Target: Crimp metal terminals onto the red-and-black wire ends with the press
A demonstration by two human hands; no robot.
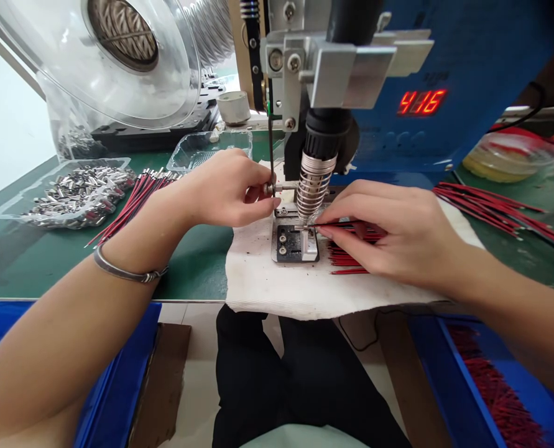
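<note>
My right hand [379, 227] pinches a thin red-and-black wire [339, 224] between thumb and fingertips. The wire's left end lies at the small metal holder [309, 244], right under the spring-wrapped tip of the soldering iron [314, 186]. My left hand [230, 190] is closed, its curled fingertips up against the thin feed rod and metal fitting [281, 186] left of the iron; what they hold, if anything, is hidden. Beneath my right hand, several red and black wires [346, 258] lie on a white cloth [277, 289].
A blue machine [444, 143] with a red display reading 416 stands behind. At left are a clear tray [6, 211] of small metal caps, a wire bundle [134, 202] and a clear fume hood [66, 56]. More wires [495, 208] lie at right; a blue bin [467, 379] sits below.
</note>
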